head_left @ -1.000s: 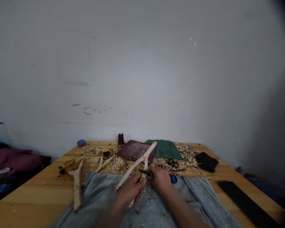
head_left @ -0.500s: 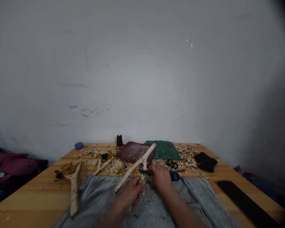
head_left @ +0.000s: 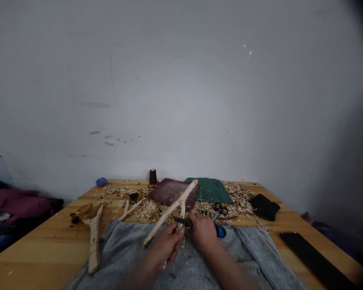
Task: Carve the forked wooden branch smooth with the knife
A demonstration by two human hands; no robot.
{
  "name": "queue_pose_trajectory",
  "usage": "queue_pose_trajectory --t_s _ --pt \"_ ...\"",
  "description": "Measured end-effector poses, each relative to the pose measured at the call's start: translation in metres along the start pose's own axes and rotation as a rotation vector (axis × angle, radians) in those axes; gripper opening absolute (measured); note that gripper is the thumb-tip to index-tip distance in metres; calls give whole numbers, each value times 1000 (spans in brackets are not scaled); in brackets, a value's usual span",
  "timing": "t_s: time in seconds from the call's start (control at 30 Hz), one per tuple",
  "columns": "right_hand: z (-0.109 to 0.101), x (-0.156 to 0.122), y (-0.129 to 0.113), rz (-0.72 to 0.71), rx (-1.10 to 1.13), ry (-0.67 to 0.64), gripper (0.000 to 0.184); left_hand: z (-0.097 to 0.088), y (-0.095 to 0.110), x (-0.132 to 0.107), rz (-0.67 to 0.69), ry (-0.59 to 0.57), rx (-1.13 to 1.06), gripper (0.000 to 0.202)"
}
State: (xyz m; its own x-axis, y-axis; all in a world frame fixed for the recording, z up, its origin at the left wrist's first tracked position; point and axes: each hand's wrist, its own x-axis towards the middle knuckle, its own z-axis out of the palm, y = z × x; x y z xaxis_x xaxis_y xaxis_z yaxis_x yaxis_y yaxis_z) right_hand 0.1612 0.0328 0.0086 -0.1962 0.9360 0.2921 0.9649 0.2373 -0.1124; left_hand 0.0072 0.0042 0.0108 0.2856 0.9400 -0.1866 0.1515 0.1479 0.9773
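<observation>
My left hand [head_left: 163, 246] is closed around a pale, peeled forked branch [head_left: 172, 208] and holds it tilted up to the right over the grey cloth [head_left: 124, 249]. My right hand [head_left: 202, 232] grips a knife with a blue handle end [head_left: 220, 230]. The dark blade [head_left: 179, 220] points left and rests against the branch just beyond my left fingers. Both hands sit close together at the near middle of the wooden table [head_left: 48, 245].
Wood shavings [head_left: 236, 197] cover the far half of the table. Another carved fork [head_left: 93, 237] lies at left, a small forked twig [head_left: 130, 208] behind it. Maroon sheet [head_left: 166, 189], green mat [head_left: 211, 189], scissors [head_left: 220, 208], black pouch [head_left: 264, 206], black strap [head_left: 314, 259], dark spool [head_left: 153, 176].
The hands and branch have shifted only slightly; the knife blade stays against the branch. The view has wobbled a little.
</observation>
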Motion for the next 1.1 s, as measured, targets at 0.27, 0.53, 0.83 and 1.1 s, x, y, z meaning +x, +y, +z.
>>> queue_pose_trajectory --t_s 0.27,0.53,0.83,1.1 --pt "-4 1 4 17 -34 20 22 1 -2 2 9 -19 -86 51" --pt "3 11 25 182 -47 25 27 -2 5 -4 -17 -62 -141 53" --pt "-2 5 34 154 22 57 30 -1 9 -8 12 -42 -191 48" --pt "-6 -3 8 12 26 58 27 -2 5 -3 2 -25 -217 54"
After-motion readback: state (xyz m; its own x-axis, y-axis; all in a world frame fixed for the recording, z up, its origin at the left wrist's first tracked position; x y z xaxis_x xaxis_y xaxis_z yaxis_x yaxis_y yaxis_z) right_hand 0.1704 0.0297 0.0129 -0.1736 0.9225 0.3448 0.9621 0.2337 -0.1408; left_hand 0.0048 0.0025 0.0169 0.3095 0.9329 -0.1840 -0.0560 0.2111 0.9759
